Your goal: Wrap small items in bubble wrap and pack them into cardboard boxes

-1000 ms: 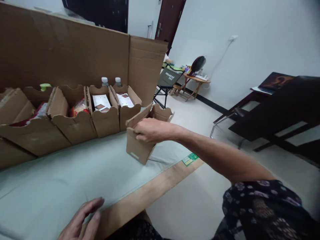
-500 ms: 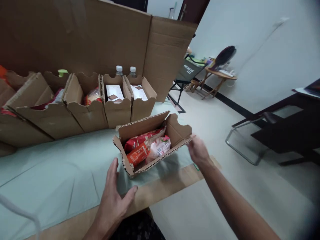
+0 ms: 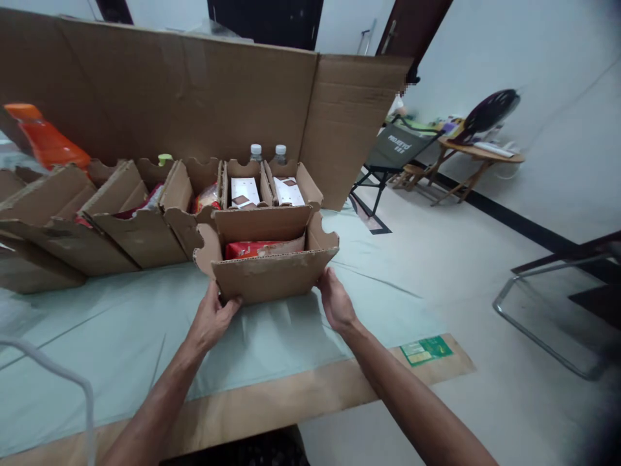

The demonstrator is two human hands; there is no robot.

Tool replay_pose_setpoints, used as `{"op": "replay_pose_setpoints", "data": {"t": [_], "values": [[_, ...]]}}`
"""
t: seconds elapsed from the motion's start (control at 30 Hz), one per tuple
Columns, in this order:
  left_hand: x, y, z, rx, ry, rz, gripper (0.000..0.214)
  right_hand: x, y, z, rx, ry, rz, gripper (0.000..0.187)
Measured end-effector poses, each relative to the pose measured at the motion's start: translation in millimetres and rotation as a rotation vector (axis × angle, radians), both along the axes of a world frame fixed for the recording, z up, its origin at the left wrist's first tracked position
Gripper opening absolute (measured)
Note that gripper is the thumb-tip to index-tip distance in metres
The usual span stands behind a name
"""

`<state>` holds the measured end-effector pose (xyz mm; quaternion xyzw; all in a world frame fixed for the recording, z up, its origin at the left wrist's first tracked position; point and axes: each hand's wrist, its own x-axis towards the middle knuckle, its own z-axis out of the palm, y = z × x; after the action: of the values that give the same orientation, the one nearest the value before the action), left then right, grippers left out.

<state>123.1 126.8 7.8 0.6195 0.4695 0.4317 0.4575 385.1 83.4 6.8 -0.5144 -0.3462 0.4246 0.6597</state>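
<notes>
Held box: an open cardboard box [image 3: 272,281] sits between the two hands, over the pale cloth of the tabletop [image 3: 291,343], in front of the row near the back edge.
Box's lie: its long axis runs left to right, roughly along the front edge; a shadow beneath suggests it is off the cloth, though I can't be sure.
Inside it: a red packet [image 3: 242,250], lying lengthwise.
Left hand [image 3: 211,320]: holds the lower left end, thumb in front.
Right hand [image 3: 336,301]: holds the lower right corner, some fingers hidden behind.
Fingers to box: it lies just ahead of both sets of fingertips, one hand at each end, neither clearly nearer.
Back row: open boxes [image 3: 114,243] side by side, two with white cartons [image 3: 245,191].
Right front corner: a green label [image 3: 427,349].
Behind: a tall cardboard panel [image 3: 194,97].
</notes>
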Motion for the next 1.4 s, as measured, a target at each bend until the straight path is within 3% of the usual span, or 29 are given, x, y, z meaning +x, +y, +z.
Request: {"op": "replay_pose_setpoints", "data": {"t": [0.1, 0.23, 0.33, 0.4, 0.47, 0.63, 0.8, 0.9, 1.0, 1.1, 1.17, 1.23, 1.3, 1.4], "values": [[16, 13, -6.0, 0.014, -0.028, -0.063, 0.053, 8, 6, 0.2, 0.005, -0.031, -0.058, 0.052], [21, 6, -12.2, 0.015, -0.023, -0.079, 0.063, 20, -12, 1.8, -0.020, -0.115, -0.228, 0.051], [-11, -17, -10.1, 0.037, 0.039, -0.016, 0.072, 12, -43, 1.3, -0.052, -0.259, -0.389, 0.047], [-45, -36, -6.3, 0.073, 0.100, 0.046, 0.062, -1, -58, 0.3, -0.051, -0.417, -0.399, 0.037], [-80, -56, -3.0, 0.117, 0.158, 0.137, 0.046, -22, -62, 0.4, -0.061, -0.489, -0.274, 0.029], [-157, -85, -10.2, 0.215, 0.243, 0.428, 0.029, -118, -29, 15.6, 0.066, -0.738, 0.372, 0.021], [-195, -88, -34.7, 0.325, 0.229, 0.588, 0.026, -253, 51, 35.5, 0.229, -0.757, 0.807, 0.018], [-198, -88, -43.9, 0.393, 0.217, 0.622, 0.026, -346, 107, 34.3, 0.169, -0.645, 0.968, 0.014], [-196, -89, -45.6, 0.460, 0.215, 0.638, 0.026, -429, 149, 26.3, 0.110, -0.544, 1.002, 0.010], [-195, -90, -44.2, 0.491, 0.220, 0.660, 0.027, -472, 165, 23.1, 0.110, -0.487, 1.004, 0.014], [-196, -90, -43.6, 0.495, 0.219, 0.668, 0.027, -469, 164, 27.3, 0.132, -0.436, 0.972, 0.021], [-198, -89, -43.5, 0.492, 0.209, 0.669, 0.025, -442, 157, 35.9, 0.167, -0.387, 0.919, 0.028], [-200, -91, -43.2, 0.479, 0.190, 0.664, 0.023, -397, 145, 45.2, 0.165, -0.345, 0.880, 0.031], [-203, -98, -40.2, 0.451, 0.167, 0.659, 0.021, -313, 116, 52.4, 0.043, -0.346, 0.879, 0.035]]}}
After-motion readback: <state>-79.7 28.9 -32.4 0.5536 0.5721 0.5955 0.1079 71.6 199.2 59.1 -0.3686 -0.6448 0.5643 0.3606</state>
